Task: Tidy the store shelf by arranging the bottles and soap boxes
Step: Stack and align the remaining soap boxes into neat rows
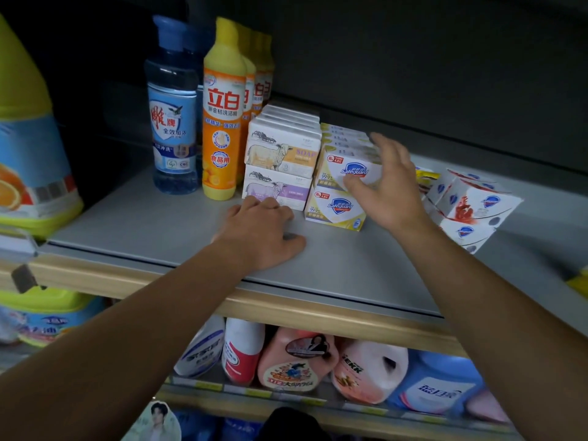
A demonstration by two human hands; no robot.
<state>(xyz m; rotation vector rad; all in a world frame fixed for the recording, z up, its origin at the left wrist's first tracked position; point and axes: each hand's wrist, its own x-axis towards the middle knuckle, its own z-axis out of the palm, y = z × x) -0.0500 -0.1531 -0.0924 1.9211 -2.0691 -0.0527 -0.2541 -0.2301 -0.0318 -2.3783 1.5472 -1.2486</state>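
On the grey shelf [133, 224] stand a blue bottle [173, 122] and a row of yellow dish-soap bottles [222, 122]. To their right are stacked rows of white sheep soap boxes [283, 151] and Safeguard soap boxes [334, 208]. My left hand [257, 233] rests on the shelf, its bent fingertips touching the lower sheep box. My right hand [388, 183] is spread over the upper Safeguard box [337, 168], thumb on its front face, fingers reaching over the top right of the row.
A loose, tilted heap of white-and-red Safeguard boxes [471, 205] lies right of my right hand. A big yellow-capped jug [28, 148] stands at far left. Detergent bottles [296, 361] fill the shelf below. The wooden shelf lip [318, 310] runs along the front.
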